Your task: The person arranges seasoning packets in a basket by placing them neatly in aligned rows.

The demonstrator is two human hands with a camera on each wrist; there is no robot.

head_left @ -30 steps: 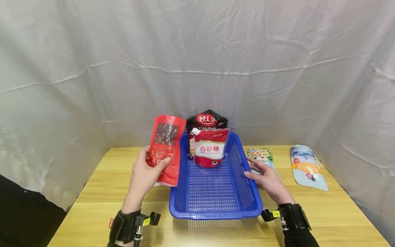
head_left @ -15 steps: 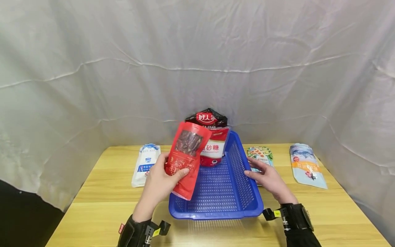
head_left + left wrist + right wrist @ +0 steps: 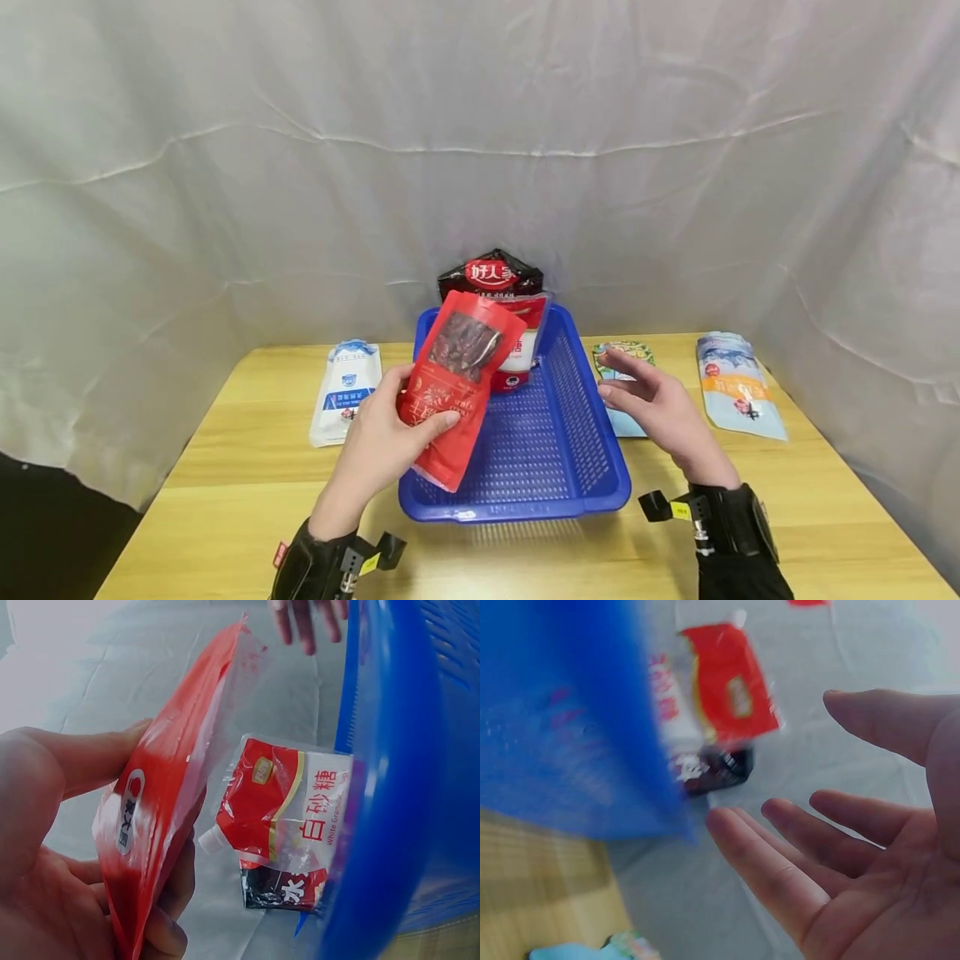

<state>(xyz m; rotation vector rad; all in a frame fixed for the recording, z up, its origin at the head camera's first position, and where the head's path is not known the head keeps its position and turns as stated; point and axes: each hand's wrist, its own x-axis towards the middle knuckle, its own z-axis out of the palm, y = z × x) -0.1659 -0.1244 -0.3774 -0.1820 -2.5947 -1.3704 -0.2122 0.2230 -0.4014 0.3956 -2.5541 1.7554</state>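
My left hand (image 3: 393, 437) grips a red pouch of dried chilies (image 3: 457, 379), thumb on its front and fingers behind. The pouch is tilted and held over the left part of a blue plastic basket (image 3: 525, 504). Inside at the back stands a red and white bag of white granulated sugar (image 3: 281, 802) with a spout, partly covered by the chili pouch in the head view. Behind it leans a black packet (image 3: 491, 273) with a red label. My right hand (image 3: 840, 862) holds nothing; its fingers are spread beside the basket's right wall, apart from the rim.
A white and blue salt packet (image 3: 347, 392) lies left of the basket. To the right lie a green and light blue packet (image 3: 624, 423), partly behind my right hand, and a light blue and orange pouch (image 3: 738, 387). A grey curtain (image 3: 480, 167) encloses the wooden table (image 3: 217, 492).
My left hand has carried the chili pouch rightward from the basket's left side to over it, tilting it. My right hand has come off the basket's right rim. The view has shifted slightly.
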